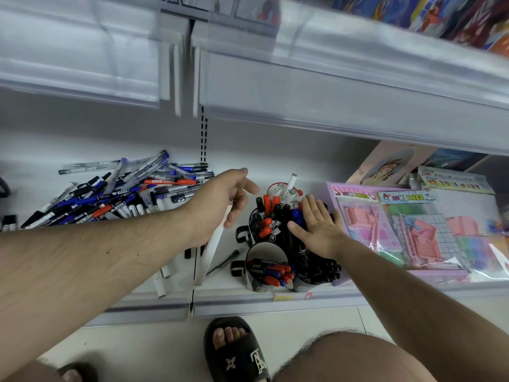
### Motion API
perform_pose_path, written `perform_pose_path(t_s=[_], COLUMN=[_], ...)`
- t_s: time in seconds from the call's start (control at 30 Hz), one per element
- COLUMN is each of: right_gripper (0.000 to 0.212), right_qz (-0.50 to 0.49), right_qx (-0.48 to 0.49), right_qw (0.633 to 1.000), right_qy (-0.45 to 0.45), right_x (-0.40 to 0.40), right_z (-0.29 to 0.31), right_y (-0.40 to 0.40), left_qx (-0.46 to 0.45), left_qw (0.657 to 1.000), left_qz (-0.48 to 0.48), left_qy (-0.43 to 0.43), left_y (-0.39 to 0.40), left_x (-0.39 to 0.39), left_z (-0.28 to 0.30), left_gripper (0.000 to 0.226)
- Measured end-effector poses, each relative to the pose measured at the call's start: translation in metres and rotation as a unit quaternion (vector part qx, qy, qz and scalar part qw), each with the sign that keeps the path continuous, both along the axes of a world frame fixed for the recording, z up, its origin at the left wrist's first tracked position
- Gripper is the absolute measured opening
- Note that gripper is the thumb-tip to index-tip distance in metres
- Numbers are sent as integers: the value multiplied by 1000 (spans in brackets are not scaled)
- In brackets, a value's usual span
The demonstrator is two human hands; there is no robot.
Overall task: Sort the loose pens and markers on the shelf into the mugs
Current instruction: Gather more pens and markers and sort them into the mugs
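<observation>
both arms stretched out forward

left hand (220, 199) fingers loosely curled, right hand (319, 227) flat, palm down, fingers spread
</observation>
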State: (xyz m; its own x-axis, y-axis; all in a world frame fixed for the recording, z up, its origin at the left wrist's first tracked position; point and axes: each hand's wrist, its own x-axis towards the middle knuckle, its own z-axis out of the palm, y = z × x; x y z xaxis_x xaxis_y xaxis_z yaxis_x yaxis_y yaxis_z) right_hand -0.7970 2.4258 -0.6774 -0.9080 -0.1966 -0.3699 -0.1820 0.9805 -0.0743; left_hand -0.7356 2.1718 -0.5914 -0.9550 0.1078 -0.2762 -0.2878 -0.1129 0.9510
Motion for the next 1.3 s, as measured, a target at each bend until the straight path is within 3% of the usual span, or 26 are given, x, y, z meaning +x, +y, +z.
perform_pose_path(t_s=[0.13, 0.17, 0.27, 0.37, 0.47, 0.57, 0.63, 0.7, 0.8, 1.0, 1.1, 1.2, 1.3], right_gripper=[71, 62, 50, 41, 11, 15, 15, 2, 23, 26, 31, 27, 31], right_qz=[-69, -95, -117, -80, -33, -51, -103, -160, -250, -271, -219, -159, -120], right_qx=[-174, -254, -448, -479, -468, -459, -472, -511, -573, -455, -379, -266, -220], right_qw=[978, 959, 883, 851, 862, 879, 873, 845, 776, 804, 835, 890, 934], right_qy=[93, 81, -83, -203, -191, -119, -71, -11, 80, 270, 335, 336, 254], right_x=[10, 15, 34, 53, 66, 70, 67, 59, 36, -16, -37, -63, -75], right_z=[45, 59, 88, 99, 96, 92, 93, 98, 107, 84, 70, 55, 37], right_y=[-32, -44, -75, -96, -113, -117, -109, -98, -78, -45, -41, -43, -51], left_qx=[67, 86, 150, 197, 213, 159, 64, -21, -88, -97, -88, -85, -83], left_qw=[998, 996, 988, 979, 976, 986, 996, 998, 995, 995, 996, 996, 997], left_qz=[-12, -16, -19, -2, 14, 47, 50, 20, -20, -19, -3, 6, 13], left_qy=[-11, -18, -40, -51, -39, -4, 34, 49, 28, 7, 8, 4, 1], left_y=[0, 0, 4, 10, 16, 16, 10, 1, -9, -19, -19, -18, -17], left_x=[-3, -3, -1, 3, 8, 6, 5, 7, 10, 10, 6, 1, -4], left_z=[7, 10, 21, 32, 40, 38, 30, 23, 15, 8, 5, 1, -1], left_gripper=[63, 66, 70, 67, 62, 57, 51, 42, 29, 22, 21, 21, 21])
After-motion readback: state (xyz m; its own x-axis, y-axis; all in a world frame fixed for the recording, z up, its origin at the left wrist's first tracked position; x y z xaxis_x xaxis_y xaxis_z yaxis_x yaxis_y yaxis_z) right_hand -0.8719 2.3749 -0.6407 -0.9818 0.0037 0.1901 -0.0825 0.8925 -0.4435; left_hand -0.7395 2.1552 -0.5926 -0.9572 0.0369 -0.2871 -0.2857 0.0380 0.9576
